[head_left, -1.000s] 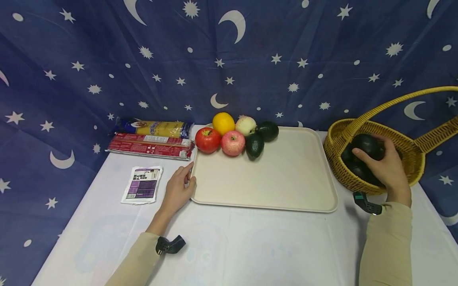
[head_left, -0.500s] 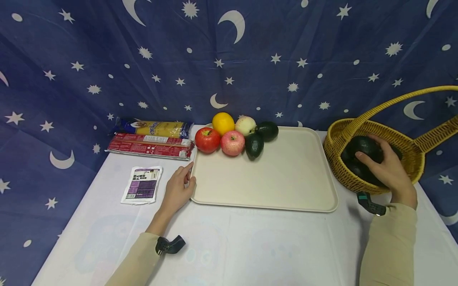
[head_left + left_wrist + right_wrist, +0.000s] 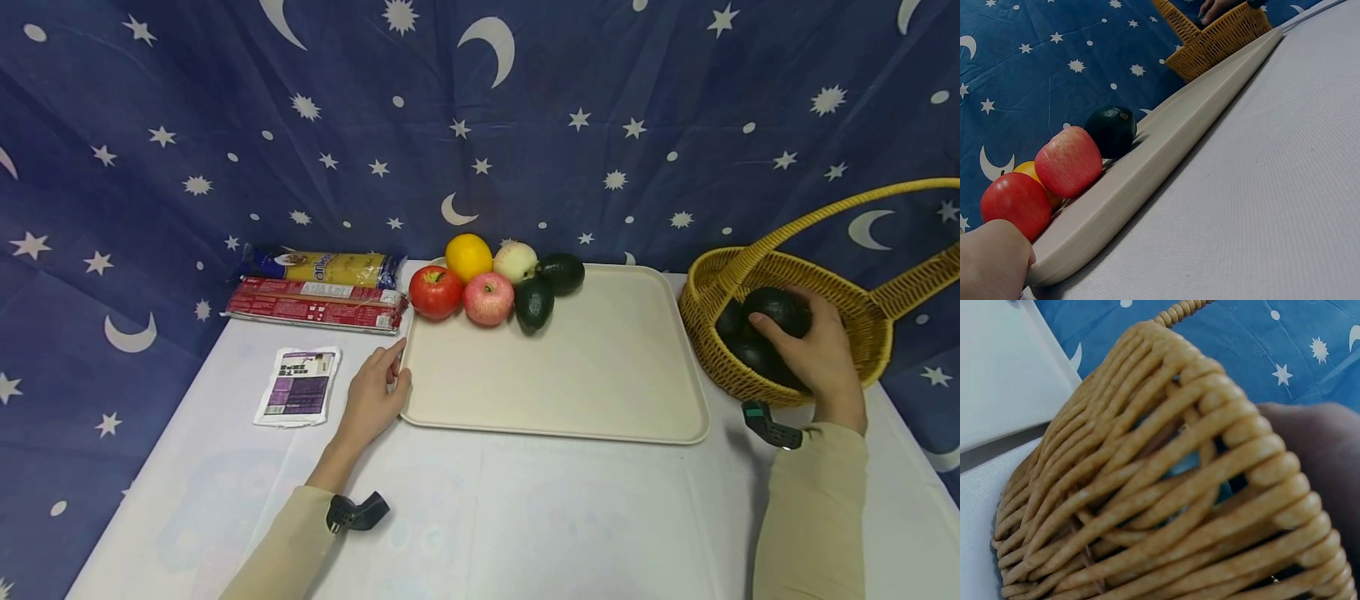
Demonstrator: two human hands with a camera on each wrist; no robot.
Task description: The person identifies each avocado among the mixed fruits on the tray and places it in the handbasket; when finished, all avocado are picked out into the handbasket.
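Inside the yellow wicker basket, at the right in the head view, my right hand holds a dark green avocado between thumb and fingers. More dark avocados lie below it. The basket's weave hides most of this hand in the right wrist view. My left hand touches the left edge of the beige tray with loosely bent fingers. On the tray's back left stand a red apple, a pink apple, an orange, a pale round fruit and two avocados.
Left of the tray lie a yellow pasta packet, a red packet and a white and purple pouch. The basket's tall handle arches over its opening. A blue star-and-moon cloth hangs behind the table.
My right hand and the avocado have shifted slightly to the right within the basket. The left hand stays at the tray edge, and the fruit on the tray has not moved.
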